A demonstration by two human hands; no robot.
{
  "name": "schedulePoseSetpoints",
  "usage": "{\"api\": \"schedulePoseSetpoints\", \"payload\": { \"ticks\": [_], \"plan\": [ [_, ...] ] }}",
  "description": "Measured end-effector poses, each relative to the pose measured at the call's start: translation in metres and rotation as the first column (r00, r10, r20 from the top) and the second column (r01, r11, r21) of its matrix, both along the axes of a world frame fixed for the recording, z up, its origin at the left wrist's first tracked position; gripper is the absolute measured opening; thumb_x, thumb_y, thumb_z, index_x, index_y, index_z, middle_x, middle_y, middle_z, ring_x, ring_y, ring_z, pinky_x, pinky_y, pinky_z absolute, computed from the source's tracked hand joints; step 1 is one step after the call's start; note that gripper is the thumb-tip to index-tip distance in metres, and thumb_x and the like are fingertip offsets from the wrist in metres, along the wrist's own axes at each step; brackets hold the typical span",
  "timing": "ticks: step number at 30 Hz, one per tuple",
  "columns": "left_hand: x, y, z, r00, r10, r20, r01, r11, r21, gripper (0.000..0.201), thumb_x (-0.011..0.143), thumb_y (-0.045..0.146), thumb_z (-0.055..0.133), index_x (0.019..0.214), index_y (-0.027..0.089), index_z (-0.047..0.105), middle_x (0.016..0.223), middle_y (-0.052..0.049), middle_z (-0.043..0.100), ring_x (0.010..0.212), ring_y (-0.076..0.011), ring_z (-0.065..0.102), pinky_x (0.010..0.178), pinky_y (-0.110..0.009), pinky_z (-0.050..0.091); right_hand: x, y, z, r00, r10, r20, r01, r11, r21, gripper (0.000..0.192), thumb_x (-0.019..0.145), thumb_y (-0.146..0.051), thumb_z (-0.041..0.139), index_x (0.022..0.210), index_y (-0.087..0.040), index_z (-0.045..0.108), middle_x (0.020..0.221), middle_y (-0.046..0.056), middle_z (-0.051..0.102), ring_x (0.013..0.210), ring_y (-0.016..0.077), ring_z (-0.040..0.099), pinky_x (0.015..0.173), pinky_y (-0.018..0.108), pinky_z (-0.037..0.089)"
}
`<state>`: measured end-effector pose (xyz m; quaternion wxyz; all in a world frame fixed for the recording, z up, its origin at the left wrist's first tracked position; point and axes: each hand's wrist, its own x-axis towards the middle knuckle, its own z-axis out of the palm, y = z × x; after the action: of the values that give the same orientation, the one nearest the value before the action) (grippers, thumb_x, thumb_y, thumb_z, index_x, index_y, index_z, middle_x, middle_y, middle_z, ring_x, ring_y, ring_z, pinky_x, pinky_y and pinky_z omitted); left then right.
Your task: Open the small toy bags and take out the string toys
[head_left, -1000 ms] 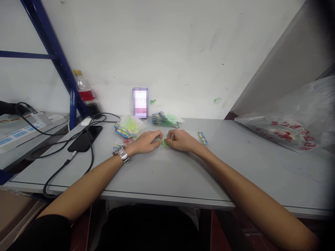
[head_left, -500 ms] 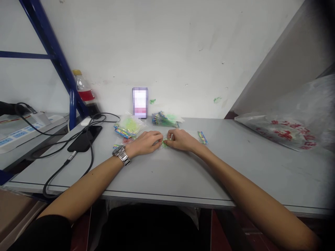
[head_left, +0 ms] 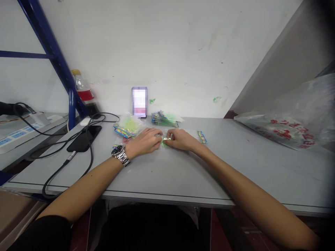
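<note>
Close together over the middle of the grey table (head_left: 162,177), both my hands pinch at a small green, shiny piece (head_left: 164,142), too small to name. My left hand (head_left: 146,142), with a metal watch on its wrist, has its fingers curled on the piece's left side. From the other side my right hand (head_left: 180,139) presses thumb and fingers together on it. Beside my left hand lie clear plastic packets with colourful edges and yellow-green contents (head_left: 128,127). Behind my hands is a stack of similar packets (head_left: 164,119). A colourful strip (head_left: 202,137) lies to the right of my right hand.
A lit phone (head_left: 139,101) leans on the wall. At left are a dark phone (head_left: 84,138) with a cable, a white case (head_left: 85,121), a cola bottle (head_left: 85,92) and a power strip (head_left: 31,130). A plastic bag (head_left: 288,132) with red print lies at right.
Both hands stay in nearly the same place, with slight finger movement. The green piece between them catches more light now. Nothing else has visibly moved on the table.
</note>
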<state>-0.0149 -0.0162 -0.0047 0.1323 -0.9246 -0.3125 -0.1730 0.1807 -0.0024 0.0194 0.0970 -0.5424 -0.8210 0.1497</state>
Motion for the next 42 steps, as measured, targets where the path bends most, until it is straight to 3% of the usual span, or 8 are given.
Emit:
{"api": "schedulePoseSetpoints", "payload": {
  "ticks": [7,13,23,32,37,42],
  "plan": [
    [0.0,0.001,0.004,0.996,0.057,-0.068,-0.059,0.998,-0.022,0.022,0.093,0.014,0.036,0.091,0.014,0.058,0.107,-0.011,0.062,0.087,-0.0202,0.06,0.088,-0.038,0.045,0.001,0.001,-0.001,1.0,0.0,-0.018,0.0,1.0,-0.013,0.02,0.078,-0.04,0.061,0.081,-0.021,0.055,0.071,0.003,0.063,0.064,0.0177,0.054,0.056,0.028,0.032],
    [-0.001,0.004,0.003,0.987,0.115,-0.115,-0.114,0.993,0.02,0.026,0.095,0.012,0.033,0.096,0.012,0.058,0.103,-0.013,0.062,0.088,-0.0224,0.06,0.086,-0.039,0.045,0.001,0.002,-0.001,1.0,-0.01,-0.019,0.01,1.0,-0.025,0.02,0.077,-0.039,0.061,0.076,-0.022,0.053,0.068,0.001,0.06,0.064,0.0172,0.053,0.055,0.028,0.031],
    [-0.004,0.002,0.008,0.977,0.104,-0.185,-0.103,0.995,0.014,0.029,0.095,0.014,0.036,0.087,0.013,0.064,0.111,-0.012,0.064,0.085,-0.0195,0.061,0.084,-0.038,0.046,0.002,0.003,-0.002,1.0,0.001,-0.017,-0.001,1.0,-0.013,0.02,0.077,-0.04,0.061,0.077,-0.021,0.055,0.07,0.002,0.061,0.066,0.0175,0.054,0.057,0.027,0.033],
    [-0.007,0.005,0.005,0.996,0.045,-0.074,-0.053,0.993,-0.105,0.029,0.096,0.021,0.037,0.087,0.015,0.064,0.099,-0.01,0.065,0.081,-0.0194,0.062,0.079,-0.036,0.044,0.003,0.003,0.001,0.995,0.02,-0.094,-0.027,0.997,-0.068,0.02,0.08,-0.038,0.056,0.073,-0.02,0.059,0.067,0.003,0.062,0.063,0.0168,0.054,0.057,0.028,0.034],
    [-0.005,0.001,0.008,0.991,0.107,-0.08,-0.116,0.986,-0.12,0.018,0.094,0.024,0.041,0.089,0.016,0.057,0.088,-0.007,0.064,0.076,-0.0195,0.06,0.07,-0.032,0.042,0.002,0.002,0.002,0.997,0.007,-0.083,-0.012,0.998,-0.056,0.014,0.078,-0.033,0.058,0.073,-0.02,0.058,0.07,0.003,0.063,0.064,0.0166,0.055,0.057,0.028,0.034],
    [-0.003,-0.005,0.012,0.993,0.095,-0.074,-0.105,0.985,-0.141,0.018,0.094,0.022,0.038,0.087,0.018,0.055,0.087,-0.005,0.064,0.073,-0.0183,0.058,0.07,-0.033,0.04,0.001,0.001,0.0,0.998,-0.01,-0.055,0.009,1.0,-0.02,0.013,0.076,-0.033,0.059,0.073,-0.021,0.056,0.067,0.002,0.062,0.063,0.0166,0.054,0.056,0.027,0.033]
  ]
}}
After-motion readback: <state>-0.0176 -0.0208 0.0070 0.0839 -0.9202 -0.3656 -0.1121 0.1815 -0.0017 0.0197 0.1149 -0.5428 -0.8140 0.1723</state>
